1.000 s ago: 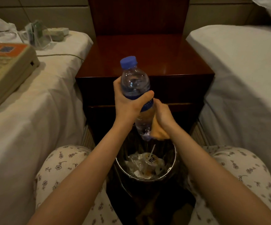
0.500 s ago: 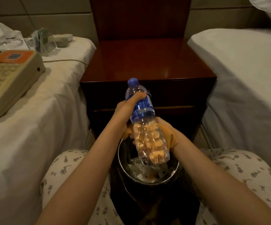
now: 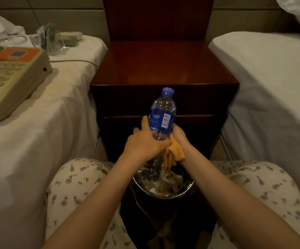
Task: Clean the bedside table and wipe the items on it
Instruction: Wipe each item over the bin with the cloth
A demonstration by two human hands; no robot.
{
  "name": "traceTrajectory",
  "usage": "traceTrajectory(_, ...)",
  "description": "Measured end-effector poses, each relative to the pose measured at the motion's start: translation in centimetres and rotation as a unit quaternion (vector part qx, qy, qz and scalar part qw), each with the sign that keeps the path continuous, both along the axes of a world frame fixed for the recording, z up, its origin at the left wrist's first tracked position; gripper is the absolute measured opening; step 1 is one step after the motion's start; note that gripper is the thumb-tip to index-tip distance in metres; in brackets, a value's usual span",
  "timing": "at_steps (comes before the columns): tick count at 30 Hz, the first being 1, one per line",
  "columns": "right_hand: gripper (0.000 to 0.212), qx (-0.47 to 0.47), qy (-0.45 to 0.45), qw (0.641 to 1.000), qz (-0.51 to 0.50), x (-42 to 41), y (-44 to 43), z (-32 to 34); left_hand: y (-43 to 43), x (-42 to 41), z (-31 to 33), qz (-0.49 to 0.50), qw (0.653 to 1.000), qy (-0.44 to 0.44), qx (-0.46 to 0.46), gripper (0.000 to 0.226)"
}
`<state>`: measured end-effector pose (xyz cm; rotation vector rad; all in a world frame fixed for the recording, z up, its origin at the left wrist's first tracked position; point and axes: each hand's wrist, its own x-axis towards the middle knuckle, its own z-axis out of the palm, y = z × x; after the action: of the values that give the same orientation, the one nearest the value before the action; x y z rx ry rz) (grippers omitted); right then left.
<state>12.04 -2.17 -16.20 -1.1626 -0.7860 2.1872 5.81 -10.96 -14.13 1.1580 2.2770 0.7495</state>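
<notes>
A clear plastic water bottle point(image 3: 161, 115) with a blue cap and blue label is held nearly upright in front of the dark wooden bedside table point(image 3: 161, 69). My left hand point(image 3: 143, 141) grips its lower body. My right hand point(image 3: 178, 134) presses an orange cloth point(image 3: 172, 155) against the bottle's right side; the cloth hangs down below the hand. The bottle's bottom end is partly hidden behind my left hand, above the bin.
A round metal-rimmed waste bin point(image 3: 185, 192) with crumpled rubbish stands on the floor between my knees. On the left bed lie a beige telephone point(image 3: 10, 78), its cord, a clear acrylic stand point(image 3: 50, 40) and a small beige device point(image 3: 71, 38). A white bed point(image 3: 271, 87) is on the right.
The bottle swung from upright to tilted and back to nearly upright, lower than before. My left hand slid from the neck down to the lower body. The cloth moved along the bottle's side.
</notes>
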Motion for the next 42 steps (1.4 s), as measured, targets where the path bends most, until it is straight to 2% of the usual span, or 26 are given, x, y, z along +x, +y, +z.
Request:
traceTrajectory(4, 0.030, 0.053, -0.035, 0.998, 0.001, 0.2, -0.5, -0.6, -0.5, -0.5, -0.9, -0.033, 0.998, -0.035, -0.039, 0.102)
traceTrajectory(9, 0.026, 0.100, -0.013, 0.995, -0.002, 1.2, -0.1, 0.7, 0.1, 0.4, -1.1, -0.015, 0.999, -0.012, 0.048, 0.095)
traceTrajectory(12, 0.026, 0.127, 0.003, 0.992, -0.004, 2.0, 1.0, 2.2, 0.5, 0.4, -0.8, -0.032, 0.993, -0.092, 0.073, 0.095)
traceTrajectory(16, 0.026, 0.125, 0.064, 0.990, 0.019, 2.7, 2.1, 3.9, 0.0, 0.5, 0.0, -0.054, 0.978, -0.193, 0.060, 0.102)
traceTrajectory(19, 0.025, 0.109, 0.083, 0.991, 0.002, 2.3, 2.0, 4.8, 0.0, 0.0, 1.0, -0.065, 0.973, -0.215, 0.061, 0.103)
traceTrajectory(22, 0.031, 0.115, 0.120, 0.986, 0.007, 1.3, 1.8, 6.3, -0.3, -0.6, 3.0, -0.041, 0.972, -0.222, 0.062, 0.086)
traceTrajectory(27, 0.031, 0.122, 0.060, 0.991, -0.006, -1.5, 0.8, 9.0, -0.5, -3.1, 7.3, 0.036, 0.977, -0.194, 0.079, 0.096)
traceTrajectory(30, 0.026, 0.163, -0.001, 0.986, 0.021, -3.6, -0.3, 10.6, 0.2, -5.4, 10.1, 0.078, 0.972, -0.199, 0.097, 0.104)
traceTrajectory(33, 0.019, 0.165, 0.046, 0.985, 0.035, -6.1, -1.5, 11.7, 0.4, -8.1, 12.6, 0.111, 0.977, -0.142, 0.111, 0.109)
traceTrajectory(35, 0.017, 0.163, 0.096, 0.980, 0.058, -7.9, -2.3, 12.6, -0.6, -8.9, 14.8, 0.131, 0.981, -0.093, 0.112, 0.096)
traceTrajectory(37, 0.015, 0.156, 0.128, 0.976, 0.080, -9.8, -3.2, 13.6, -1.3, -10.6, 16.5, 0.152, 0.982, -0.042, 0.105, 0.097)
traceTrajectory(42, 0.016, 0.184, 0.103, 0.968, 0.133, -14.5, -5.6, 17.8, -3.9, -15.9, 19.8, 0.187, 0.977, 0.051, 0.095, 0.109)
